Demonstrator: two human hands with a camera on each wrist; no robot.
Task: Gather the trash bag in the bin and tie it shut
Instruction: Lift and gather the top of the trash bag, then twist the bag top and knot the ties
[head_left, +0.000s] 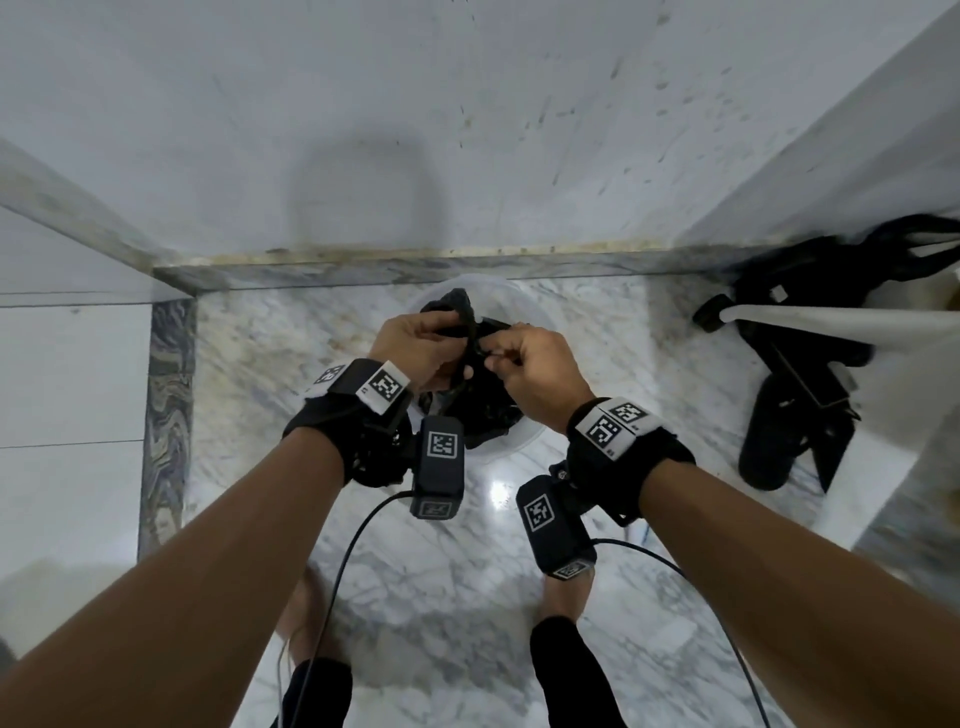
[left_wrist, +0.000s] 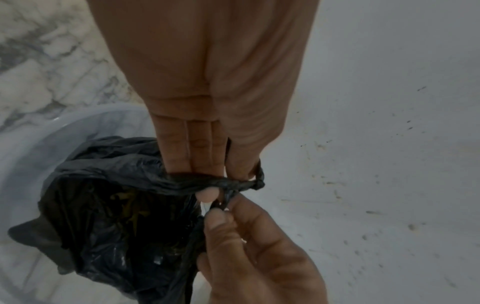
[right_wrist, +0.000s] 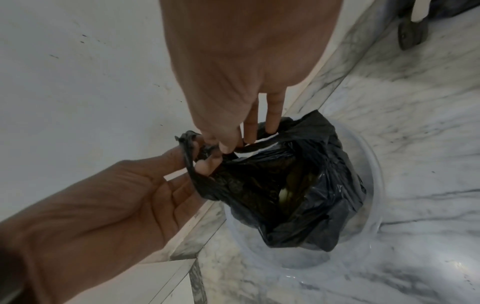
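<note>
Two twisted ears of the black trash bag (head_left: 480, 387) are crossed between your hands, knot not yet cinched. Left hand (head_left: 415, 348) pinches one ear, right hand (head_left: 535, 366) pinches the other. Bag sits in the translucent bin (right_wrist: 369, 174), mouth gaping; twisted strand runs 9-to-3 in the left wrist view.

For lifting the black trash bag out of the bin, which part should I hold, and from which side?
Grip the trash bag by its twisted neck strands, coming from above. There the plastic is gathered into a thin rope, and both the left hand and right hand already pinch it; the bin wall encloses the bag's lower part.
</note>
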